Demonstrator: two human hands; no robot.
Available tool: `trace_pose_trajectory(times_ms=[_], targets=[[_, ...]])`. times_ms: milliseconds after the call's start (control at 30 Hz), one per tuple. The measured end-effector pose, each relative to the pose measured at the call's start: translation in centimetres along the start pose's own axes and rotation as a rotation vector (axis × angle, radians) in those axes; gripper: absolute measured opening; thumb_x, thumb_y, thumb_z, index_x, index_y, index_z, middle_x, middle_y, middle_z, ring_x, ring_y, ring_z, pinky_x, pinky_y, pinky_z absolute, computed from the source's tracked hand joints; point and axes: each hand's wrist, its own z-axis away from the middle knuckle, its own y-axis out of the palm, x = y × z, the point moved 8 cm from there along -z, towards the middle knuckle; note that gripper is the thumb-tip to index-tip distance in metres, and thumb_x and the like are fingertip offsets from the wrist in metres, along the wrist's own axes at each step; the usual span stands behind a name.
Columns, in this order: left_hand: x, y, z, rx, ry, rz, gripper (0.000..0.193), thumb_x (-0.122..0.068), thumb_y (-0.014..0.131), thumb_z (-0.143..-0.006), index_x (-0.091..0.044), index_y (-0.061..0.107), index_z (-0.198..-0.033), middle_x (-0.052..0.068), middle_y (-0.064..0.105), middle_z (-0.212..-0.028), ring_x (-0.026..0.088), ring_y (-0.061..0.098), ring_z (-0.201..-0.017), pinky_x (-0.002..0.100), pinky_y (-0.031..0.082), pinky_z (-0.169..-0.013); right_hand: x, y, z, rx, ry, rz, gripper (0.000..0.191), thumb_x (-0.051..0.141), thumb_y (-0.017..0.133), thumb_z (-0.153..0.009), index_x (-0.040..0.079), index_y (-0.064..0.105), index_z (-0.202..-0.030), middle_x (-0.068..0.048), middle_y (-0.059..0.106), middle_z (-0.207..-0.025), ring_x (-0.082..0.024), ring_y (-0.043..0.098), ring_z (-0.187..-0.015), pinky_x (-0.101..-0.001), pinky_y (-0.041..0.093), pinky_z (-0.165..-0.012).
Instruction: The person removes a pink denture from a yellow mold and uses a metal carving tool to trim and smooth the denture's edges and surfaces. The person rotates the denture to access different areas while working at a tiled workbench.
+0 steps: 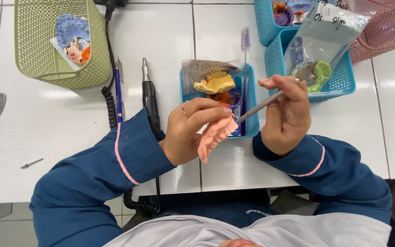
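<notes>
My left hand (192,130) grips a pink denture piece (214,136) with a row of teeth, held just above the white table's front edge. My right hand (287,112) pinches a thin metal hand tool (262,105) whose tip touches the pink denture. Right behind both hands stands a small blue tray (251,119) holding a yellow dental cast (216,83), an orange piece, a folded paper and a purple toothbrush (245,45). Both sleeves are dark blue with a pink stripe.
A green basket (37,50) with casts stands at the back left. A black handpiece (149,93) with a coiled cord and a blue pen (118,89) lie left of the tray. Blue baskets (344,75), a clear bag (323,39) and a pink basket (392,32) fill the back right. A small bur (32,163) lies front left.
</notes>
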Motion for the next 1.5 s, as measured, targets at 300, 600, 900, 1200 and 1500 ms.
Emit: trace_pose_trajectory(times_ms=[300, 600, 900, 1200, 1500], targets=[[0.2, 0.4, 0.4, -0.021, -0.039, 0.007, 0.047, -0.016, 0.09, -0.084, -0.013, 0.065, -0.124, 0.004, 0.066, -0.113, 0.02, 0.07, -0.101, 0.032, 0.06, -0.086, -0.1, -0.8, 0.6, -0.092, -0.302, -0.012, 0.034, 0.016, 0.057, -0.111, 0.004, 0.049, -0.143, -0.011, 0.066, -0.114, -0.021, 0.069, -0.096, -0.0335, 0.06, -0.088], [-0.3, 0.2, -0.1, 0.073, -0.096, -0.084, 0.054, -0.012, 0.082, -0.09, -0.015, 0.062, -0.141, 0.002, 0.069, -0.12, 0.017, 0.072, -0.099, 0.027, 0.06, -0.083, 2.5, 0.2, 1.8, -0.169, -0.515, -0.1, 0.031, 0.029, 0.057, -0.104, 0.0, 0.064, -0.114, -0.017, 0.056, -0.101, -0.028, 0.065, -0.088, -0.0387, 0.061, -0.072], [-0.8, 0.3, -0.8, 0.162, -0.057, -0.074, 0.052, -0.017, 0.075, -0.092, -0.013, 0.06, -0.142, 0.003, 0.068, -0.116, 0.021, 0.072, -0.102, 0.031, 0.057, -0.08, 3.9, 0.2, 3.0, 0.238, -0.418, -0.385, 0.029, 0.004, 0.056, -0.102, 0.009, 0.044, -0.128, -0.019, 0.065, -0.118, -0.044, 0.073, -0.107, -0.0633, 0.054, -0.088], [-0.9, 0.4, -0.8, 0.17, -0.054, -0.069, 0.053, -0.019, 0.077, -0.093, -0.015, 0.06, -0.142, 0.002, 0.068, -0.116, 0.019, 0.072, -0.099, 0.03, 0.058, -0.082, 6.0, 1.6, 1.4, 0.435, -0.591, -0.239, 0.025, 0.018, 0.056, -0.106, 0.005, 0.039, -0.119, -0.023, 0.058, -0.117, -0.046, 0.072, -0.105, -0.0619, 0.058, -0.091], [-1.0, 0.3, -0.9, 0.176, -0.038, -0.047, 0.059, -0.018, 0.081, -0.087, -0.015, 0.06, -0.143, 0.003, 0.068, -0.112, 0.02, 0.071, -0.093, 0.029, 0.058, -0.079, 7.0, 1.4, 1.0, 0.578, -0.623, -0.161, 0.031, 0.014, 0.062, -0.103, -0.001, 0.041, -0.12, -0.027, 0.056, -0.117, -0.052, 0.07, -0.107, -0.0639, 0.055, -0.092]])
